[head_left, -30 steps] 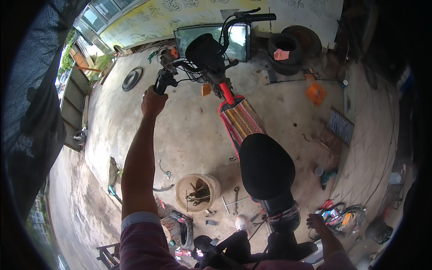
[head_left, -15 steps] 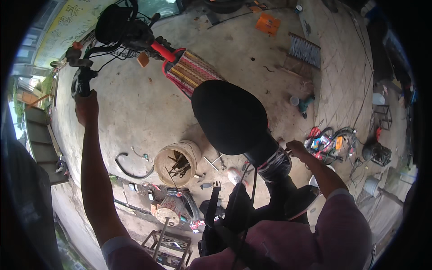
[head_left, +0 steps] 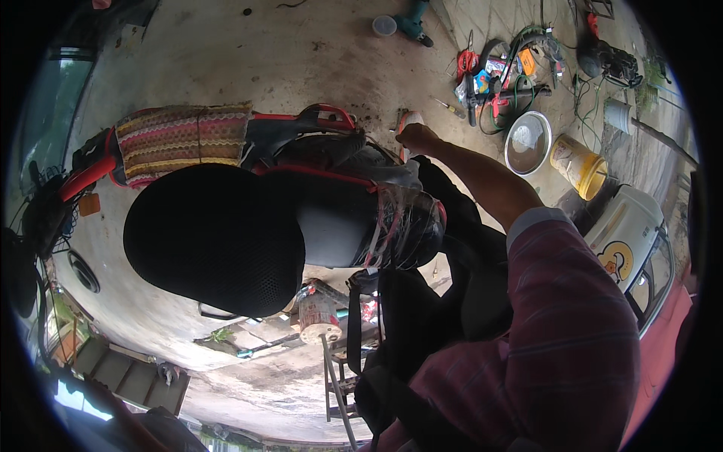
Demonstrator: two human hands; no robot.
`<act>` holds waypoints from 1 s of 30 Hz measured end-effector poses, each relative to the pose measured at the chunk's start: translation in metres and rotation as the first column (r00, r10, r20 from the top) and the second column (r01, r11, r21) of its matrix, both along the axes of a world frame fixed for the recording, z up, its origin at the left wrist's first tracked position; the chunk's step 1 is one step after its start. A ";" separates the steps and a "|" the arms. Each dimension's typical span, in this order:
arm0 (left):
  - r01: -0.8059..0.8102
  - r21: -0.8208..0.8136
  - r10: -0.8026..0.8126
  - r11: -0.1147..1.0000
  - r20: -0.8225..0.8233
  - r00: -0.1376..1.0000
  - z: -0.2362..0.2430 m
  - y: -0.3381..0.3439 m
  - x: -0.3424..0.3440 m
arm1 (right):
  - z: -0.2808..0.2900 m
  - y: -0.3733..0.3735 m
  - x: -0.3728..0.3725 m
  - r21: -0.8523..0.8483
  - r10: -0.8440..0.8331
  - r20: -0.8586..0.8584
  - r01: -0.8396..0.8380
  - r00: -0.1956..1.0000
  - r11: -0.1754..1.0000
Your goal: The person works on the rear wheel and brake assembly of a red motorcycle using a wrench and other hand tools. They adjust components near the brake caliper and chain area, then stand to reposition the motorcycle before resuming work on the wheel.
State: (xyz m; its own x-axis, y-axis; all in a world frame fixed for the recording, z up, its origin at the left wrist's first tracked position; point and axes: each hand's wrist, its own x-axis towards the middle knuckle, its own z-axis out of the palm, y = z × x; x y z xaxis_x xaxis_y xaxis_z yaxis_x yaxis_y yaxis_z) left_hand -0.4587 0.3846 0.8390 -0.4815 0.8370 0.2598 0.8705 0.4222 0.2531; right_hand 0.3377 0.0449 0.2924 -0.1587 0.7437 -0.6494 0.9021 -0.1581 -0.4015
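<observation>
A scooter with a black seat (head_left: 215, 241) and red frame lies across the view, its front end to the left. A striped woven cover (head_left: 184, 139) drapes its middle. Clear plastic wrap (head_left: 403, 226) surrounds the rear of the seat. Beyond that rear end, my right hand (head_left: 416, 136) is closed beside a small white-and-red thing (head_left: 410, 119); its grip is too small to make out. At the dark lower left, a dim forearm, apparently mine, reaches toward the handlebar side; my left hand (head_left: 69, 383) barely shows there and its fingers are hidden.
Right of my hand lie red-handled tools (head_left: 467, 62), cables and hoses, a round metal basin (head_left: 528, 143) and a yellow-white bucket (head_left: 580, 167). A white appliance-like box (head_left: 629, 233) stands at the right. A teal power drill (head_left: 413, 26) lies far off; a wooden spool (head_left: 320, 331) stands nearer.
My view has swung rightward, so the scooter now lies sideways and its front has shifted left and down. My left hand has gone from plain view to the dim lower-left rim.
</observation>
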 end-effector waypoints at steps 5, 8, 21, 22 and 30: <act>-0.042 -0.064 0.042 0.997 0.007 0.999 -0.008 0.009 0.002 | -0.097 -0.054 -0.006 -0.271 -0.253 -0.002 0.243 0.968 0.931; -0.051 -0.067 0.051 0.996 -0.006 0.999 -0.004 0.014 0.005 | -0.089 -0.057 -0.017 -0.452 -0.489 0.071 0.465 0.869 0.761; -0.101 -0.087 0.100 0.991 -0.012 0.995 -0.016 0.014 0.010 | -0.147 -0.060 -0.047 -0.528 -0.292 -0.003 0.247 0.956 0.813; -0.113 -0.089 0.112 0.990 -0.015 0.994 -0.017 0.012 0.009 | -0.146 -0.057 -0.048 -0.475 -0.175 -0.072 0.121 0.982 0.871; -0.129 -0.094 0.128 0.987 -0.016 0.992 -0.015 0.008 0.007 | -0.170 -0.071 -0.032 -0.461 -0.088 -0.202 -0.016 0.975 0.887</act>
State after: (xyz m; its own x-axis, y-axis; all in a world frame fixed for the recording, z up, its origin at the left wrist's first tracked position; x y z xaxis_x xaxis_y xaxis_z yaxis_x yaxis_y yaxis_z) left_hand -0.4514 0.3923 0.8236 -0.5846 0.7893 0.1878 0.8096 0.5524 0.1985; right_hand 0.3055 -0.0261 0.1220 -0.3095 0.3797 -0.8718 0.7942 -0.4010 -0.4566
